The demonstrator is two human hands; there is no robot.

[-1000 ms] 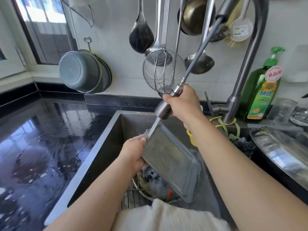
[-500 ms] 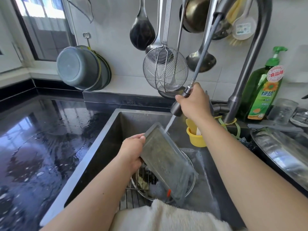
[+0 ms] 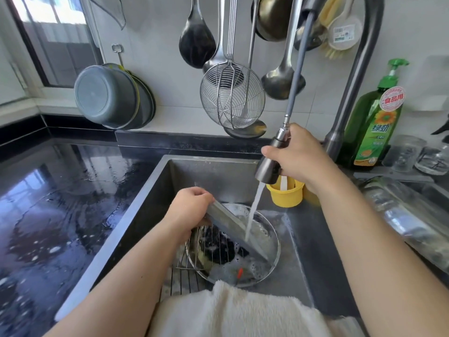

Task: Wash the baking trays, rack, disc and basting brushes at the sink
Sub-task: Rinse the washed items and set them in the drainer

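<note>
**Wet tray on edge, 1 hand holding it**

The left hand [image 3: 192, 210] grips the top corner of a baking tray [image 3: 234, 228], fingers curled round its rim, and holds it tilted steeply over the sink [image 3: 155, 190], its lower end down inside a round metal basin [image 3: 275, 249] on the sink floor. The right hand [image 3: 300, 155] is wrapped round the pull-out spray head [image 3: 268, 166], above and behind the basin, and its stream [image 3: 252, 215] strikes the tray's face.

Under the tray, inside and beside the basin, lie a wire rack [image 3: 194, 251], dark soapy water and a small orange-red piece [image 3: 240, 273] that I cannot identify.

Risks, as I judge them:

1. The tray is wet, probably soapy, and held at 1 corner only. A slip would drop it onto the rack and basin.
2. Water hitting a steep flat face can sheet off sideways. Turn the tray a little and spray may clear the sink edge onto the black counter [image 3: 60, 203], already wet, or the pale towel [image 3: 233, 310] at the near rim.
3. The hose [image 3: 297, 69] runs up among hanging ladles [image 3: 283, 81] and a wire skimmer [image 3: 232, 96]; a wide sweep could snag or knock them.
</note>
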